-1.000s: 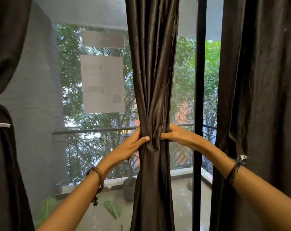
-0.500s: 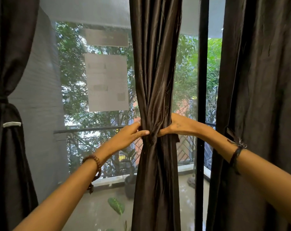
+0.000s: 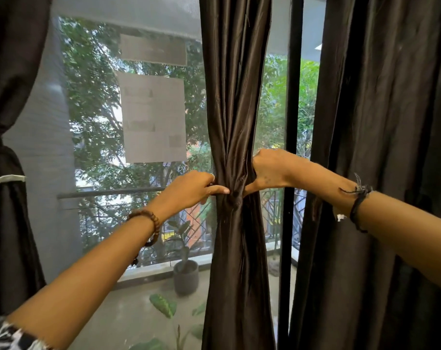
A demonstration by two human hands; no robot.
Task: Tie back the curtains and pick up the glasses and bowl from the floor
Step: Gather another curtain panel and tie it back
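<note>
The middle curtain (image 3: 236, 122) hangs with its long axis vertical and is gathered to a narrow waist directly between the two hands. It is pinched from the left by the left hand (image 3: 189, 189), from the right by the right hand (image 3: 271, 170), whose fingers are curled round behind the bunched fabric; both are equally near.

Both hands have risen along the middle curtain (image 3: 236, 122); its gathered waist is cinched tighter.

Left hand (image 3: 191, 188), right hand (image 3: 270, 170), both gripping.
</note>
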